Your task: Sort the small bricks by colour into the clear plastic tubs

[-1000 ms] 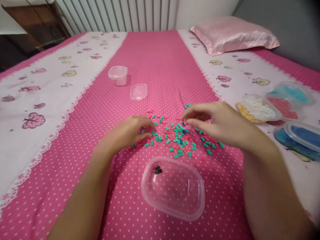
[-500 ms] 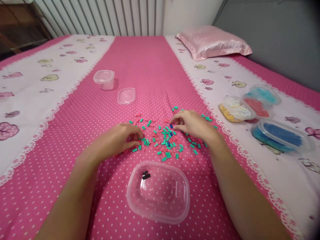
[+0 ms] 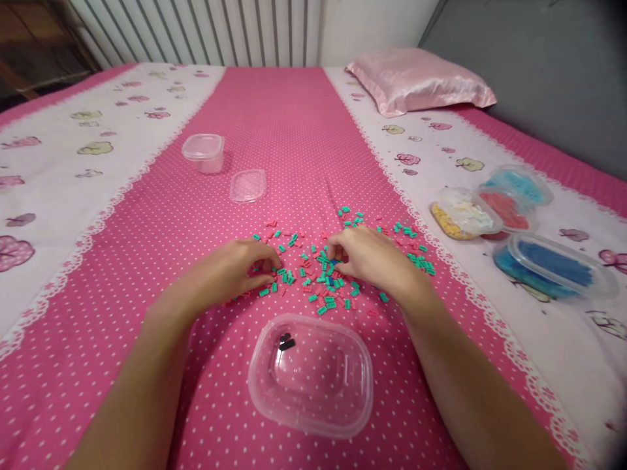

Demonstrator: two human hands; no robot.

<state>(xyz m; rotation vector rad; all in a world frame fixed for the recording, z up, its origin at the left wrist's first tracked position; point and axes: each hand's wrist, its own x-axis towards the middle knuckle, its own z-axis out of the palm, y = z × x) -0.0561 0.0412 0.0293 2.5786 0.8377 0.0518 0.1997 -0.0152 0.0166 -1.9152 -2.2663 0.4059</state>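
Small green and red plastic toy bricks [image 3: 330, 303] lie scattered over the pink dotted bedsheet, with a few blue ones among them. At the left side of the spread, my left hand [image 3: 247, 266] rests with its fingers curled and its thumb apart, touching the sheet among the bricks; nothing shows in its grasp. My right hand [image 3: 365, 256] is over the middle of the pile, thumb and forefinger close together around a small blue brick [image 3: 333, 262]. Its other fingers are partly hidden. Nearer me sits a clear plastic container or lid [image 3: 313, 424] holding a few black pieces [image 3: 287, 342].
To the right stand lidded tubs: blue pieces [image 3: 553, 264], yellow and white pieces [image 3: 463, 214], red pieces [image 3: 507, 210] and turquoise pieces [image 3: 519, 185]. Farther off on the left are a clear tub [image 3: 204, 155] and a loose lid [image 3: 248, 186]. A pink pillow [image 3: 421, 78] lies at the back right.
My right hand has moved slightly left and nearer to me, uncovering green bricks on its right. The left hand stays where it was.
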